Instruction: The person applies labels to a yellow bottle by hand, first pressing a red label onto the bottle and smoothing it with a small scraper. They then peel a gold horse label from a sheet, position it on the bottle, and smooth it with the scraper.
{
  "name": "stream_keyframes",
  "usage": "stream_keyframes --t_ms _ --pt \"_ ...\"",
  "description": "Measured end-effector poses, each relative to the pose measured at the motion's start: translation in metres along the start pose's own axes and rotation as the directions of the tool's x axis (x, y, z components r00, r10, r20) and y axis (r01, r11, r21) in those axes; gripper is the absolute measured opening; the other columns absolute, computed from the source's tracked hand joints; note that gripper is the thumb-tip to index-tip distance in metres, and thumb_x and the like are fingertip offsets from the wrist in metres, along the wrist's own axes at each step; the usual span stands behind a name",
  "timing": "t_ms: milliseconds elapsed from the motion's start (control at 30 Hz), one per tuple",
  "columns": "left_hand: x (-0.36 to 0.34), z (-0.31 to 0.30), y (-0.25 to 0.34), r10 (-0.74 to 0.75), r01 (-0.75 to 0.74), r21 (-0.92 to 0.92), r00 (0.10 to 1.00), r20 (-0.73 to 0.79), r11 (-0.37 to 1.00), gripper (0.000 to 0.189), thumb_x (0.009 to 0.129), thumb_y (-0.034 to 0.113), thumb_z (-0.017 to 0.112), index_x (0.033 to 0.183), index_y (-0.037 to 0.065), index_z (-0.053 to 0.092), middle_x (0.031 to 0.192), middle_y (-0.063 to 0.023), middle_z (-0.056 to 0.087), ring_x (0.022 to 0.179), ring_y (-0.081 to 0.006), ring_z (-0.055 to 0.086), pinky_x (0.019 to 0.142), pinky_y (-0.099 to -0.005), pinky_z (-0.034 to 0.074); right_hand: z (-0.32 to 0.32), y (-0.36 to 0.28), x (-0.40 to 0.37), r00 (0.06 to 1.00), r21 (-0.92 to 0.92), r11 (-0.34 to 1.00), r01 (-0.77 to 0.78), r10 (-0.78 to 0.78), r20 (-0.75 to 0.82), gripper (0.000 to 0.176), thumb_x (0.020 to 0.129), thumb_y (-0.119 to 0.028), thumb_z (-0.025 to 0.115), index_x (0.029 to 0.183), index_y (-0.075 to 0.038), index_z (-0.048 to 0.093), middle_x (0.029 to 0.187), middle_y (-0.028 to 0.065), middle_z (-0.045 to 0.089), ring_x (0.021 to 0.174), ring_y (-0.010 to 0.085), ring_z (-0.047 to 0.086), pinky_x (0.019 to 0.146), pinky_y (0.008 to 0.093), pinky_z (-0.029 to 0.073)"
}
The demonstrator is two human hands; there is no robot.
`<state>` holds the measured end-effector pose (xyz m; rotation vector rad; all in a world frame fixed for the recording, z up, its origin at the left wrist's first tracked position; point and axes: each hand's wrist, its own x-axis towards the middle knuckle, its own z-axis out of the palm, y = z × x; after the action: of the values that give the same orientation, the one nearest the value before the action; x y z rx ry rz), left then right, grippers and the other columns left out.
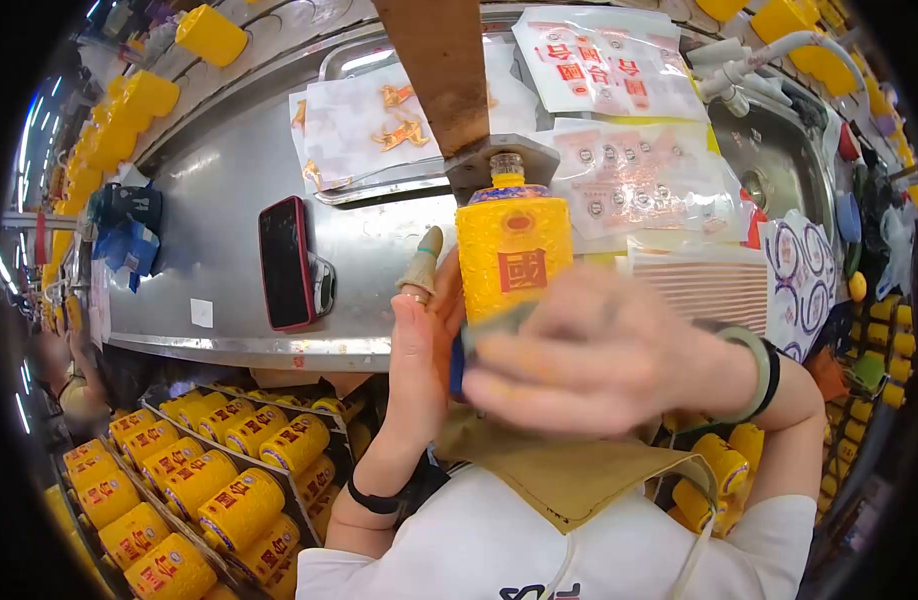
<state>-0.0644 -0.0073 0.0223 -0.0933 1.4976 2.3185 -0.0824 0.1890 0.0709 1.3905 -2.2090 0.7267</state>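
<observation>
A yellow bottle (516, 245) with a red square character label and a blue-patterned shoulder lies with its clear neck at a metal holder (499, 160) under a brown post. My left hand (424, 310) rests along the bottle's left side, its fingers stretched out, one wearing a fabric finger cover with a green band. My right hand (589, 350), smeared by motion, is over the bottle's lower part, fingers bent round a greyish cloth-like piece. A dark blue item shows between the hands; what it is cannot be made out.
A red-edged phone (286, 263) lies on the metal bench (199, 200). Decal sheets (634, 170) lie behind and to the right, near a sink (779, 160). Crates of yellow bottles (224, 500) stand lower left. Another person is at the far left.
</observation>
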Motion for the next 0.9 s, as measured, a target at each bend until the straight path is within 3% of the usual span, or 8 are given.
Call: stream_keyframes --t_ms 100,200,300,467,600,667,800,900 --pt "0.003 -0.007 -0.003 0.031 -0.031 0.011 1.000 0.001 0.999 0.092 0.102 0.073 0.025 0.163 0.005 0.015 0.164 -0.0188 0.032 0.150 -0.0321 0.033 0.123 -0.0459 0.025 0.001 -0.017 0.011 0.986 0.077 0.991 -0.108 0.097 0.133 0.028 0.074 -0.017 0.066 0.098 -0.004 0.065 0.078 0.0034 0.050 0.075 0.0193 0.056 0.066 0.0315 0.051" --pt "0.001 -0.010 -0.005 0.092 -0.090 0.119 0.996 -0.013 0.989 0.088 0.104 0.070 0.022 0.163 0.005 0.019 0.164 -0.0200 0.032 0.151 -0.0323 0.032 0.124 -0.0462 0.023 -0.004 0.032 0.025 0.936 -0.178 0.925 -0.336 0.349 0.049 0.035 0.076 -0.018 0.070 0.110 -0.009 0.072 0.092 0.0041 0.066 0.076 0.0200 0.059 0.069 0.0326 0.049" --pt "-0.003 -0.013 -0.004 0.160 -0.157 0.160 0.987 -0.002 0.974 0.087 0.104 0.069 0.020 0.162 0.005 0.021 0.162 -0.0203 0.036 0.150 -0.0320 0.034 0.124 -0.0468 0.023 -0.021 0.061 0.032 0.997 -0.507 0.859 -0.073 0.049 -0.061 0.032 0.074 -0.018 0.074 0.105 -0.010 0.073 0.098 0.0029 0.068 0.078 0.0186 0.060 0.070 0.0333 0.048" --pt "-0.002 -0.023 -0.005 0.211 -0.197 0.215 0.976 -0.046 0.957 0.090 0.102 0.073 0.016 0.161 0.004 0.023 0.159 -0.0208 0.040 0.148 -0.0325 0.037 0.123 -0.0472 0.024 0.011 -0.019 0.005 0.984 0.220 0.962 0.159 -0.172 0.041 0.025 0.074 -0.018 0.067 0.096 -0.009 0.067 0.087 0.0010 0.053 0.069 0.0135 0.049 0.063 0.0271 0.046" --pt "-0.001 -0.018 -0.001 0.249 -0.229 0.253 0.967 -0.050 0.940 0.100 0.097 0.080 0.021 0.161 0.003 0.022 0.160 -0.0211 0.038 0.148 -0.0326 0.037 0.123 -0.0474 0.025 -0.010 0.012 -0.007 0.974 -0.088 0.974 -0.211 0.217 0.068 0.021 0.088 -0.009 0.071 0.108 -0.004 0.068 0.101 0.0024 0.064 0.082 0.0143 0.062 0.070 0.0288 0.051" --pt "0.000 -0.019 0.002 0.339 -0.368 0.571 0.927 0.161 0.734 0.105 0.088 0.086 0.035 0.152 0.004 0.043 0.164 -0.0212 0.027 0.147 -0.0374 0.037 0.121 -0.0482 0.028 -0.015 0.011 -0.013 0.598 0.403 0.628 -0.666 0.772 -0.217 0.025 0.099 -0.009 0.066 0.122 -0.001 0.062 0.112 0.0062 0.066 0.095 0.0143 0.064 0.081 0.0294 0.053" --pt "0.004 -0.002 0.016 0.321 -0.526 0.828 0.831 0.454 0.193 0.081 0.081 0.075 0.063 0.139 0.018 0.066 0.159 -0.0314 0.025 0.139 -0.0512 0.037 0.113 -0.0533 0.037 -0.020 0.016 -0.025 0.425 0.578 0.495 -0.649 0.866 -0.264 0.033 0.105 -0.014 0.057 0.134 0.001 0.053 0.118 0.0045 0.059 0.111 0.0106 0.054 0.100 0.0262 0.042" --pt "0.009 0.006 0.021 0.323 -0.505 0.850 0.837 0.441 0.147 0.081 0.076 0.070 0.070 0.139 0.020 0.066 0.157 -0.0326 0.026 0.135 -0.0525 0.041 0.107 -0.0516 0.044 -0.015 0.016 -0.029 0.374 0.618 0.446 -0.648 0.893 -0.252 0.031 0.105 -0.013 0.058 0.131 0.002 0.053 0.119 0.0049 0.060 0.109 0.0105 0.056 0.097 0.0250 0.044"
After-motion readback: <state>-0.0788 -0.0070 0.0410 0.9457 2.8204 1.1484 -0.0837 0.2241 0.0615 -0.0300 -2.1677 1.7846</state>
